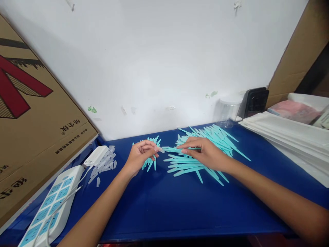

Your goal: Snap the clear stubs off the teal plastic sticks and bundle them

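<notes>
My left hand (142,154) pinches a small translucent plastic cap (161,150) between thumb and fingertips. Facing it, my right hand (203,151) grips a thin turquoise stick (172,150), shaped like an eyebrow razor. The stick lies level, its tip pointing left at the cap; whether the two touch I cannot tell. Beneath and around my right hand spreads a large pile of similar turquoise sticks (218,139). Behind my left hand is a smaller heap of turquoise pieces (151,164), partly hidden by the fingers. Loose translucent caps (105,163) lie farther left.
On the blue table (154,206), a white power strip (51,209) with cables and a white adapter (96,155) occupy the left side. A printed cardboard box (38,130) stands beyond them. At right are a clear jar (228,111), a black object (255,101) and stacked white trays (288,133).
</notes>
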The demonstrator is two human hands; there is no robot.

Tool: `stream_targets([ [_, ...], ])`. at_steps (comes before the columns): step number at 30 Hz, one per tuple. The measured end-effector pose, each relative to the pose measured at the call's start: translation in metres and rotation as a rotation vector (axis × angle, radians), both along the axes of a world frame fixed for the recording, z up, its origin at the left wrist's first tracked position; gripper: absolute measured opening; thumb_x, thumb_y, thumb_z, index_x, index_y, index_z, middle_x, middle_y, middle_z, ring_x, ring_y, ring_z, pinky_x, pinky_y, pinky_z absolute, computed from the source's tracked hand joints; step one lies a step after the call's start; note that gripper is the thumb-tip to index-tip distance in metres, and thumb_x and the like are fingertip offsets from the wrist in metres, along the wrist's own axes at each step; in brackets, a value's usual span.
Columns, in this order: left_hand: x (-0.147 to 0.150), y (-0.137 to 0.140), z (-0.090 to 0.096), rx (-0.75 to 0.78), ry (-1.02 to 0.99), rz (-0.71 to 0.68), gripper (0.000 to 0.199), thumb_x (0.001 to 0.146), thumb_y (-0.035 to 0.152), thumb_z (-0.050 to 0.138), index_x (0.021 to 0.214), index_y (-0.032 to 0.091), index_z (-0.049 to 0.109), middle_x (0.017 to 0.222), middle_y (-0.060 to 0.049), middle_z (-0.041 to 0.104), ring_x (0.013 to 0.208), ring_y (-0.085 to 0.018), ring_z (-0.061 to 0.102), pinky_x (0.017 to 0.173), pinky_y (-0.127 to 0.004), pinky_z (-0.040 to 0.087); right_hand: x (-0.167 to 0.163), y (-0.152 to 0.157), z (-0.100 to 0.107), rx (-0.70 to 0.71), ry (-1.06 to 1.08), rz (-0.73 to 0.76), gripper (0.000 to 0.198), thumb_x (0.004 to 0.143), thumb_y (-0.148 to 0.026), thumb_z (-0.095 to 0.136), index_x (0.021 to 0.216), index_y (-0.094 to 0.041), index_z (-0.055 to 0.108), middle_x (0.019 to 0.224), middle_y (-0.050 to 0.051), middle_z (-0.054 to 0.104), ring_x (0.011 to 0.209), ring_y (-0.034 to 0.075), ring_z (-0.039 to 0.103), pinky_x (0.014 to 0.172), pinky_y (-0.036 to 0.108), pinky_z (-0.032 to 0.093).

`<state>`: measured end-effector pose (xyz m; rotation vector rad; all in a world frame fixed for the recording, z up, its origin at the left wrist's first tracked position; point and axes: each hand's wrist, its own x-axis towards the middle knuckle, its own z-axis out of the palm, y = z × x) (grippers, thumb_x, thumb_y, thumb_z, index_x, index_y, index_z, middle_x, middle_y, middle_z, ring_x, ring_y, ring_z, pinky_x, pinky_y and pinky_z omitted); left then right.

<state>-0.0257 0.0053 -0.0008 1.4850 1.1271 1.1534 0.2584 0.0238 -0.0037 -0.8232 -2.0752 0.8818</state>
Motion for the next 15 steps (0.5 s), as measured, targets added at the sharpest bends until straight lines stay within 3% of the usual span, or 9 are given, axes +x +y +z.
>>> stream_targets([
  [7,0.002,0.0,-0.003,-0.046,-0.046,0.03,0.03,0.078,0.038,0.084,0.09,0.015,0.069,0.085,-0.009,0.079,0.07,-0.02,0.072,0.059,-0.028,0.054,0.002,0.0,0.003,-0.007,0.028,-0.012,0.03,0.093,-0.046,0.068,0.119,-0.035,0.078,0.097,0.007,0.066,0.089,0.023,0.06,0.073,0.036,0.05],
  [15,0.01,-0.005,-0.004,-0.052,-0.006,0.003,0.03,0.075,0.038,0.086,0.085,0.014,0.072,0.076,-0.01,0.079,0.07,-0.024,0.076,0.055,-0.029,0.057,-0.002,-0.002,-0.002,0.091,0.003,0.009,0.028,0.095,-0.04,0.067,0.121,-0.037,0.076,0.096,0.004,0.063,0.086,0.021,0.06,0.073,0.035,0.049],
])
